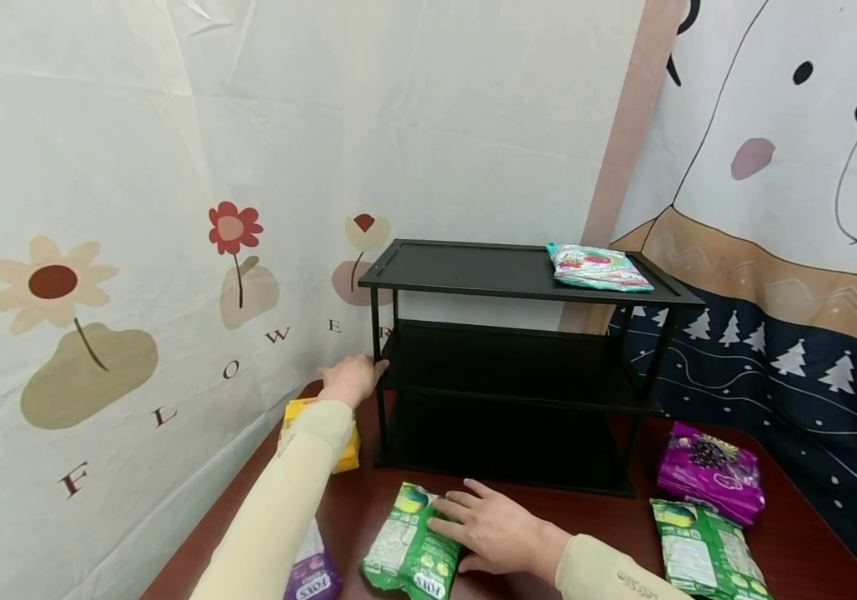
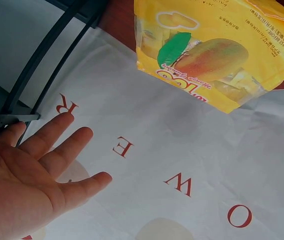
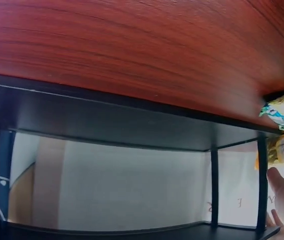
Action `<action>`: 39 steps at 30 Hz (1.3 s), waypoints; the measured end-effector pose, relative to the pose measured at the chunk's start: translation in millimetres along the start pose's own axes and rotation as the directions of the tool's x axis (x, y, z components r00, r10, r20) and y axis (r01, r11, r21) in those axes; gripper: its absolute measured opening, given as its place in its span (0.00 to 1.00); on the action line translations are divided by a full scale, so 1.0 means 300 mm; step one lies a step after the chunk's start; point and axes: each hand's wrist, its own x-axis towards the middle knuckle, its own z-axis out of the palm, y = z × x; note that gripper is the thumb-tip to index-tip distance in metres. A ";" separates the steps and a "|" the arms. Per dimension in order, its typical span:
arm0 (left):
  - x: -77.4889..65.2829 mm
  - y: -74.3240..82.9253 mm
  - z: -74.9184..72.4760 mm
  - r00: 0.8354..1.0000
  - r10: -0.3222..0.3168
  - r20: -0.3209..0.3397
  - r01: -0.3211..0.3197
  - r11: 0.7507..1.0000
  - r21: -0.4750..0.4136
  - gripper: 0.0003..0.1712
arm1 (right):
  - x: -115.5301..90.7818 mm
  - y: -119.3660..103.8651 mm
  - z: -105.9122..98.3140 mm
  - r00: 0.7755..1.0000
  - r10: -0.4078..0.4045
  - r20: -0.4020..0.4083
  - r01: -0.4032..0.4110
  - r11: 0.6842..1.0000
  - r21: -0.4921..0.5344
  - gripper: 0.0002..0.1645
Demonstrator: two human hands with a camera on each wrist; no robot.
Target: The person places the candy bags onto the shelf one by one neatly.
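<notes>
In the head view my left hand (image 1: 349, 379) reaches to the left end of a black three-tier rack (image 1: 466, 267), its fingertips beside the post at the middle shelf. The left wrist view shows that hand's fingers (image 2: 84, 192) spread, with nothing held. Below the forearm, partly hidden, is a yellow bag with a mango picture (image 2: 206, 55). My right hand (image 1: 499, 529) lies with spread fingers over the right side of a green Fox's bag (image 1: 406, 542) on the table; how firmly it touches cannot be told.
A teal and white bag (image 1: 597, 267) lies on the rack's top shelf, to the right. Right of the rack are a purple bag (image 1: 709, 471) and another green bag (image 1: 706, 546). A purple Fox's bag (image 1: 313, 575) is partly behind my left sleeve. Printed cloth (image 1: 136, 250) hangs behind the table.
</notes>
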 end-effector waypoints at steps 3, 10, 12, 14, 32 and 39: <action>-0.002 -0.003 0.003 1.000 0.003 -0.001 -0.003 1.000 -0.001 0.29 | 0.017 -0.018 0.009 1.000 -0.014 -0.005 0.014 1.000 0.000 0.41; -0.003 -0.001 0.001 1.000 0.007 -0.009 -0.007 1.000 0.000 0.28 | 0.032 -0.042 0.021 1.000 -0.007 -0.010 0.007 0.999 -0.051 0.35; -0.002 0.000 0.001 1.000 0.009 -0.010 -0.009 1.000 0.005 0.29 | 0.030 -0.047 0.021 1.000 -0.002 -0.013 0.002 0.998 -0.056 0.34; -0.002 0.002 0.002 1.000 0.008 -0.010 -0.008 1.000 0.008 0.29 | 0.029 -0.051 0.024 1.000 0.000 -0.020 -0.001 0.998 -0.057 0.33; -0.001 -0.002 -0.004 1.000 0.007 -0.022 -0.007 1.000 -0.012 0.27 | -0.002 -0.028 0.021 0.999 0.029 -0.043 -0.037 0.979 -0.199 0.29; -0.002 0.001 -0.002 1.000 0.020 -0.022 -0.021 1.000 -0.010 0.27 | -0.028 -0.009 0.015 0.998 0.037 -0.060 -0.050 0.968 -0.247 0.26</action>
